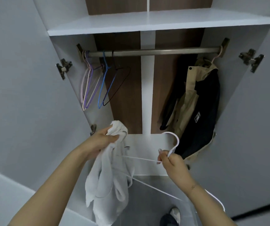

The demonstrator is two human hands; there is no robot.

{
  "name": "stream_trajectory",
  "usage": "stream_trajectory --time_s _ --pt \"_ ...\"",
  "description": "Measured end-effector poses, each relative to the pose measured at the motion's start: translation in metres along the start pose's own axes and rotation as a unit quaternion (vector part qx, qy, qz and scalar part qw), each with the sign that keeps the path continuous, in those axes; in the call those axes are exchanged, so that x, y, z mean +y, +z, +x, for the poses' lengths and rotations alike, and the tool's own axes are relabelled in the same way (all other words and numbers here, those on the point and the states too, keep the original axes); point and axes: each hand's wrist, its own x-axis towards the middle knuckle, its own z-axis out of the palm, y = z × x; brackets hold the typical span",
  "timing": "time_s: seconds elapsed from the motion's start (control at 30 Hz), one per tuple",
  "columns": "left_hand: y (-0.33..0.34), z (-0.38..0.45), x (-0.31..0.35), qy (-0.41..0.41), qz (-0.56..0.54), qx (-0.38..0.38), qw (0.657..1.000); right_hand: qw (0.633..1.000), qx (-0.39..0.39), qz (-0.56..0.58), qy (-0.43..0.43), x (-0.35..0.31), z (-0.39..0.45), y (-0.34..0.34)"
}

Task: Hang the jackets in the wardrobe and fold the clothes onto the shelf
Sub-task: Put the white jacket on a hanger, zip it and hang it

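1. I have my left hand (104, 139) clenched round the bunched top of a white fleecy jacket (109, 176); the cloth wads above my fingers and hangs slack below them, down past my forearm.
2. My right hand (169, 159) pinches a thin white wire hanger (147, 168) at the neck, just under its hook, which curls up and over my fingertips towards the wardrobe.
3. The relation that matters, as I judge it: the hanger's long axis runs level from my right fingers across to the left, and its far shoulder already disappears into the jacket just below my left fingers. My left hand is the nearer one to the collar, so it should feed the cloth over the wire.
4. Hard to make out: how far the hanger sits inside the garment, since the folds cover that end. The hanger's lower bar is cut by my right forearm.
5. Beyond my fingers and above them runs the brushed metal clothes rail (153, 51), level, left to right.
6. Up and left of my left fingers hang several empty pastel, blue and black wire hangers (98, 85).
7. Up and right of my right fingers, a beige and black hooded jacket (196, 108) already hangs on the rail.
8. Farthest, a white flat shelf (147, 22) tops the rail.
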Motion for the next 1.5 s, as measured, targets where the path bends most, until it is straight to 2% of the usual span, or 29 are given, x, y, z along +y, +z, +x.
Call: stream_trajectory --time_s 0.1,0.17,0.23,0.3,0.4,0.53,0.63,0.77,0.87,0.93,1.03,1.1,1.2,1.33,1.43,1.5 --pt "0.018 -0.023 -0.012 -0.005 -0.007 -0.059 0.998 0.993 -0.003 -0.113 -0.033 -0.002 -0.016 0.020" --pt "0.013 -0.032 -0.018 0.032 0.042 -0.046 0.998 0.987 0.001 -0.152 -0.053 -0.001 -0.021 0.026" --pt "-0.002 -0.035 -0.022 0.059 0.139 0.023 0.988 0.991 0.007 -0.123 -0.056 0.002 -0.020 0.018" --pt "-0.018 -0.036 -0.030 0.030 0.244 0.066 0.967 0.998 -0.016 -0.043 -0.046 0.006 -0.016 0.001" --pt "-0.019 -0.032 -0.045 -0.032 0.346 0.016 0.937 0.997 -0.055 -0.009 -0.048 0.009 -0.016 -0.021" --pt "0.018 -0.025 -0.046 -0.057 0.358 0.009 0.932 0.997 -0.072 -0.014 -0.034 0.021 -0.024 -0.021" --pt "0.043 -0.028 -0.032 -0.042 0.309 0.027 0.950 0.996 -0.061 -0.045 -0.039 0.024 -0.030 -0.020" --pt "0.083 -0.045 -0.010 0.015 0.279 -0.009 0.960 0.991 -0.023 -0.120 -0.054 0.020 -0.032 -0.005" --pt "0.102 -0.055 0.003 0.074 0.358 0.075 0.928 0.980 -0.041 -0.189 -0.046 0.015 -0.034 0.013" --pt "0.103 -0.062 0.004 0.100 0.382 0.134 0.909 0.991 -0.035 -0.128 -0.019 0.007 -0.030 0.015" --pt "0.098 -0.073 -0.004 0.100 0.420 0.131 0.893 0.996 -0.001 0.081 0.044 -0.014 -0.021 0.004" --pt "0.095 -0.073 -0.014 0.073 0.468 0.114 0.873 0.986 0.006 0.161 0.033 -0.027 -0.013 -0.005" --pt "0.095 -0.066 -0.013 0.085 0.481 0.160 0.858 0.979 -0.010 0.206 -0.006 -0.045 -0.011 -0.011" --pt "0.084 -0.053 0.004 0.182 0.441 0.222 0.850 0.964 -0.074 0.253 -0.037 -0.066 -0.003 -0.021" --pt "0.066 -0.042 0.016 0.208 0.418 0.231 0.854 0.947 -0.219 0.223 -0.075 -0.083 0.022 -0.044" --pt "0.052 -0.041 0.023 0.194 0.367 0.237 0.878 0.921 -0.331 0.189 -0.078 -0.087 0.045 -0.069"
